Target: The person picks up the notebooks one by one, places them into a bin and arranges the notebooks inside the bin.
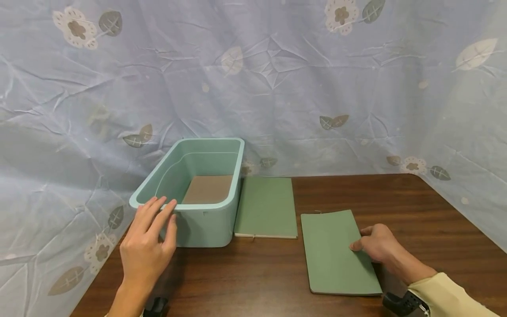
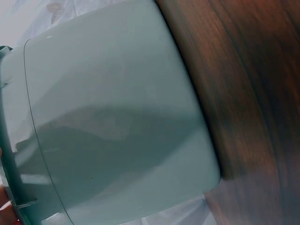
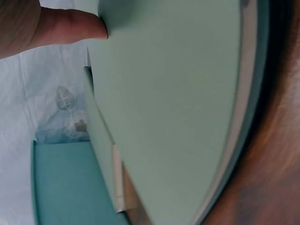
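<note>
Pale yellow sleeve (image 1: pixel 447 293) at lower right of the head view, a person's right hand (image 1: pixel 380 246) pinches the right edge of a green notebook (image 1: pixel 336 255), lower right of center over a brown table (image 1: pixel 253 281). At left, the left hand (image 1: pixel 144 251) rests loosely extended fingers on the near rim of a teal tub (image 1: pixel 206 229). A 2nd green notebook (image 1: pixel 265 207) lies just beside the tub, near mid-frame, before a floral cloth (image 1: pixel 273 101).

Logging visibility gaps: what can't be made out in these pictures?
Right wrist view: right hand's fingers besides the thumb, hidden behind the held green book.
Left wrist view: most of the left hand, cut off by the left edge.
Head view: the bin's nearest floor, hidden by its front wall.
</note>
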A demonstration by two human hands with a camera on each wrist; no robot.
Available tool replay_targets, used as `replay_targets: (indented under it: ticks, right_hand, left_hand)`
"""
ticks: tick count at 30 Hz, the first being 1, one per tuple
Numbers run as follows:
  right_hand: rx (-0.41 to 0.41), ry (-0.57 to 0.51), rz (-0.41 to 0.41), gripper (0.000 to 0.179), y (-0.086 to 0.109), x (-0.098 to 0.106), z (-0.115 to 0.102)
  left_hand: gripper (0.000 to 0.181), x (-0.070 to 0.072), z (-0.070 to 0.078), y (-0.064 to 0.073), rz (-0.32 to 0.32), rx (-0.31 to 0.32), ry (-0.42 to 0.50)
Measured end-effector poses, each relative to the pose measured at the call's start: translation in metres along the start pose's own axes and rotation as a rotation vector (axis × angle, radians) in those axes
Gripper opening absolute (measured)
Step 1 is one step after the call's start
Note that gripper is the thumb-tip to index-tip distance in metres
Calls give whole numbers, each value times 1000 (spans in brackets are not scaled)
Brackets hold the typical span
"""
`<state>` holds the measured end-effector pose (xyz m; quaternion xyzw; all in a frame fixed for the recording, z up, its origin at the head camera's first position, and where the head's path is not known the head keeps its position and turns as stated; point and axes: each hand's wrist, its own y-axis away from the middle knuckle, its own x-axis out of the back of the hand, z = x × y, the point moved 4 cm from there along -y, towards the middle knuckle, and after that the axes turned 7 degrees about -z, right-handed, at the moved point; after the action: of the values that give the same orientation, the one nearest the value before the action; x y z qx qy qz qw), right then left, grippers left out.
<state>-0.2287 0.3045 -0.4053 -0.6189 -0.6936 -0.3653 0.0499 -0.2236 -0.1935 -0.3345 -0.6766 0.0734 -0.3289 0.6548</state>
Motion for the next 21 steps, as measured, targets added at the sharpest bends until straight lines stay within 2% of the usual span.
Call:
replay_targets:
  ticks: [7,14,21]
  right_hand:
    - [50,-259,-88,71,3,4,4]
    - [132,-310,-169,78,7,19,-2]
    - [174,-395,-129,79,10,34,-13]
  left_hand:
    - [28,-1,4,-2,32,-23,27]
    - [28,0,6,-5,47,-28,28]
    - [28,0,5,-3,51,-29,19]
